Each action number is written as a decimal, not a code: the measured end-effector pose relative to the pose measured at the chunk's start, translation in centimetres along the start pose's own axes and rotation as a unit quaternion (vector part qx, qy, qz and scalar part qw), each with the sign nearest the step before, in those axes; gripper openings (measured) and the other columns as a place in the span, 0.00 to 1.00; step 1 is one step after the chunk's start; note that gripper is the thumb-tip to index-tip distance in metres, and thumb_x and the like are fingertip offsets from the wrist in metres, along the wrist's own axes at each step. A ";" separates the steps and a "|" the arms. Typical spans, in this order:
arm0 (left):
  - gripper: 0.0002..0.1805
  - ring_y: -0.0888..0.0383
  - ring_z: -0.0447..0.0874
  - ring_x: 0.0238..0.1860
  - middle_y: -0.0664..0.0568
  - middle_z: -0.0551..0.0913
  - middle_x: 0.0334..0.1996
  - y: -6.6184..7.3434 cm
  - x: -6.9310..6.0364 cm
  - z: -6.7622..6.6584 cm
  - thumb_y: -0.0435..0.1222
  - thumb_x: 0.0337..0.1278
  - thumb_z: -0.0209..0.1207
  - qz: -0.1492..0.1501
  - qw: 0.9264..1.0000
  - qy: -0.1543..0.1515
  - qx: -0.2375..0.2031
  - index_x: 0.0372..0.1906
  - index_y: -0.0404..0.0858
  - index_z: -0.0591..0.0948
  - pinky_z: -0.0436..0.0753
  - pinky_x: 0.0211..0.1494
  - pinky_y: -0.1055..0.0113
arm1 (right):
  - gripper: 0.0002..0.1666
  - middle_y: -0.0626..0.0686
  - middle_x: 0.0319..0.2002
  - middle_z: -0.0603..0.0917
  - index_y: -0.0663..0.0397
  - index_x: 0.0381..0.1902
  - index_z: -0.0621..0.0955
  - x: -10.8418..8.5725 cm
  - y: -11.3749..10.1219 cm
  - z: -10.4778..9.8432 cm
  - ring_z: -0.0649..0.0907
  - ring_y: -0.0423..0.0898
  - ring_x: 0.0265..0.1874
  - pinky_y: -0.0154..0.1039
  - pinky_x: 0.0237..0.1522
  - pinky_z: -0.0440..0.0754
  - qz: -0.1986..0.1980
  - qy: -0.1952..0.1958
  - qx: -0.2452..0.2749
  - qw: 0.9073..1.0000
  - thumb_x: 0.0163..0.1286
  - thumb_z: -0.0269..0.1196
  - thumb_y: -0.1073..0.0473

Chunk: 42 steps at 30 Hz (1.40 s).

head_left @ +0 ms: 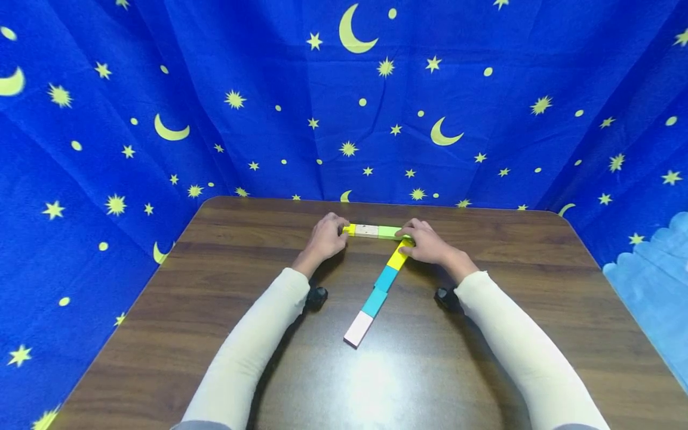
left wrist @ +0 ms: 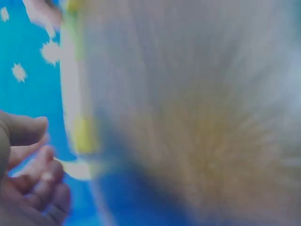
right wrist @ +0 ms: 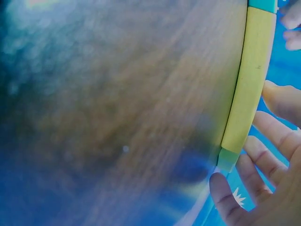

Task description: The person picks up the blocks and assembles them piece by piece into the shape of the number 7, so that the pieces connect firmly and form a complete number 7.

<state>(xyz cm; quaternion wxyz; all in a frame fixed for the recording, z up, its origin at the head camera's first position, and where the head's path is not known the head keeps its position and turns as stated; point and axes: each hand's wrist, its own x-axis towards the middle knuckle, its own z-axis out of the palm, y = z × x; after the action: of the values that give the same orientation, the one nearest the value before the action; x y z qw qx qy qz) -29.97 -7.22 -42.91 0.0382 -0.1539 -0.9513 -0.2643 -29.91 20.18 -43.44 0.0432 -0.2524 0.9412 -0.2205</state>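
Observation:
Flat coloured blocks lie end to end in two lines on the table. The far line has a yellow block, a whitish block and a light green block. From its right end a slanting line runs nearer: a yellow block, a blue block, a teal block and a pale pink block. My left hand is at the far line's left end, its fingers loosely bent beside the yellow block. Where the lines meet, my right hand touches the blocks, fingers spread.
The brown wooden table extends around the blocks. Behind it hangs a blue curtain with yellow moons and stars. A black device sits under the left wrist, another under the right. The left wrist view is strongly blurred.

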 end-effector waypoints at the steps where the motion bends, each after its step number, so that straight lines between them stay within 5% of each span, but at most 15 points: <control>1: 0.16 0.49 0.83 0.50 0.45 0.83 0.48 0.6 -0.6 -0.2 0.35 0.60 0.61 0.008 1.000 -0.013 0.008 0.53 0.38 0.85 0.81 0.56 0.56 | 0.24 0.64 0.59 0.74 0.60 0.59 0.80 0.0 0.0 0.0 0.70 0.61 0.59 0.58 0.60 0.70 0.000 0.001 0.000 1.000 0.67 0.64 0.57; 8: 0.13 0.57 0.81 0.36 0.51 0.86 0.37 5.4 -4.6 -0.6 0.43 0.65 0.60 0.049 0.990 -0.132 0.033 0.47 0.40 0.85 0.81 0.41 0.63 | 0.24 0.64 0.58 0.74 0.60 0.59 0.80 0.1 0.0 -0.4 0.70 0.61 0.58 0.58 0.59 0.71 -0.002 0.009 -0.003 1.000 0.67 0.63 0.58; 15: 0.25 0.62 0.74 0.30 0.53 0.79 0.33 7.9 -7.1 1.4 0.51 0.60 0.63 0.024 0.981 -0.189 0.048 0.52 0.36 0.79 0.72 0.28 0.73 | 0.23 0.64 0.58 0.74 0.59 0.59 0.80 0.1 -0.2 -0.2 0.71 0.61 0.58 0.58 0.60 0.71 0.000 0.007 -0.004 1.000 0.67 0.64 0.57; 27: 0.22 0.60 0.72 0.29 0.55 0.75 0.28 8.2 -8.0 2.6 0.53 0.52 0.69 -0.006 0.984 -0.154 0.092 0.38 0.40 0.80 0.70 0.28 0.71 | 0.24 0.64 0.58 0.74 0.60 0.59 0.80 0.2 -0.5 0.0 0.71 0.61 0.57 0.58 0.59 0.71 -0.004 0.007 -0.003 1.000 0.67 0.64 0.57; 42: 0.23 0.58 0.75 0.34 0.49 0.82 0.35 7.5 -9.4 1.7 0.49 0.57 0.66 0.009 0.985 -0.160 0.056 0.47 0.34 0.82 0.76 0.37 0.67 | 0.23 0.67 0.59 0.75 0.61 0.58 0.80 -0.1 -0.1 0.1 0.71 0.64 0.59 0.61 0.62 0.70 -0.013 0.020 0.002 1.000 0.67 0.64 0.58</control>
<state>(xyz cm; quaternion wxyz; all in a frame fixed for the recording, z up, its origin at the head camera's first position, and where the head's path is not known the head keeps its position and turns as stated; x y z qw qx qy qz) -18.72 -2.81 -42.12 -0.1041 -0.2001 -0.9570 -0.1826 -29.77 20.07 -43.50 0.0219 -0.2598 0.9382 -0.2278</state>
